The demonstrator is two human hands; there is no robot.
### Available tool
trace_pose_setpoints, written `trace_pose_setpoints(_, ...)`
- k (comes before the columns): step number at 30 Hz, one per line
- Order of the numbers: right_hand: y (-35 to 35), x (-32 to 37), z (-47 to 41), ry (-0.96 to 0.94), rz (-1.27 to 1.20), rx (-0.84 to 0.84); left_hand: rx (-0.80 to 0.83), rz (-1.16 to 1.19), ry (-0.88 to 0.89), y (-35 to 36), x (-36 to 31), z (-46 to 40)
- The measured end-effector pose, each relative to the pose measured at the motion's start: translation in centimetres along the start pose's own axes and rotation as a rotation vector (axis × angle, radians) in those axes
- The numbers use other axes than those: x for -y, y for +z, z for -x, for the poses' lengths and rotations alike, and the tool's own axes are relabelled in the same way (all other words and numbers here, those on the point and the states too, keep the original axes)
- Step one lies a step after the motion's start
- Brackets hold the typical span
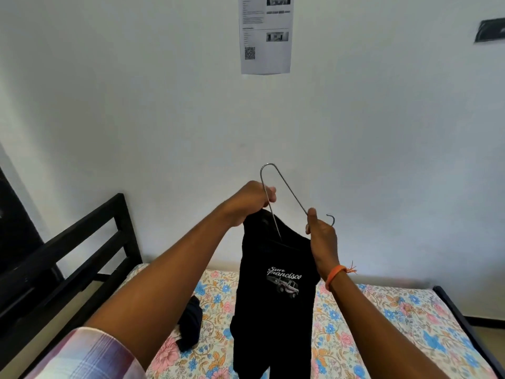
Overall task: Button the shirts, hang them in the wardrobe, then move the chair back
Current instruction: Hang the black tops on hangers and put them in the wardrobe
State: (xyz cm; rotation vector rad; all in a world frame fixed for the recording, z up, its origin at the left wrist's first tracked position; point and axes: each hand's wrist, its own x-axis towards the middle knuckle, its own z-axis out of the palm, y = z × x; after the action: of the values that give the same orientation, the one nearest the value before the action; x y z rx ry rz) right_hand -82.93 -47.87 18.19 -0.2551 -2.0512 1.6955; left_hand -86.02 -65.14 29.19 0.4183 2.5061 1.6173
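A black shirt (273,310) with a white "San Francisco" car print hangs in the air over the bed. A thin metal wire hanger (284,187) is tilted, one end pushed into the shirt's neck, its loop sticking up. My left hand (251,201) grips the shirt's top edge together with the hanger's wire. My right hand (321,236) holds the hanger near its small hook (331,218), at the shirt's other shoulder. Neither the wardrobe nor the chair is in view.
Below lies a bed with a floral sheet (396,324) and a black slatted headboard (82,242) on the left. A small dark garment (190,324) lies crumpled on the sheet. A printed paper (265,36) hangs on the white wall ahead.
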Motion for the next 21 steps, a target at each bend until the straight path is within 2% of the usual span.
trace_pose_setpoints(3,-0.4,-0.8,0.2,0.032,0.008,0.085,0.037,0.351,-0.337,0.3,0.4,-0.3)
trace_pose_setpoints(5,-0.8,-1.8,0.2,0.030,0.039,0.109,0.045,0.500,-0.455,0.0,0.6,-0.9)
trace_pose_setpoints(7,-1.4,-2.9,0.2,0.010,0.061,0.139,0.098,0.543,-0.477,-0.9,0.6,-1.5)
trace_pose_setpoints(11,-2.7,-3.7,0.6,-0.057,0.102,0.280,0.359,0.570,-0.423,-3.4,0.3,-1.8)
trace_pose_setpoints(13,-3.0,-3.6,0.7,-0.083,0.117,0.308,0.407,0.425,-0.356,-3.7,0.1,-1.7)
trace_pose_setpoints(16,-3.4,-3.9,0.3,-0.127,0.180,0.289,0.359,0.165,-0.240,-3.3,0.2,-1.9)
trace_pose_setpoints(19,-3.7,-4.3,0.2,-0.170,0.242,0.255,0.330,-0.379,-0.129,-3.3,0.6,-1.7)
trace_pose_setpoints(21,-3.8,-4.2,0.1,-0.188,0.251,0.237,0.370,-0.672,-0.137,-2.9,0.5,-1.1)
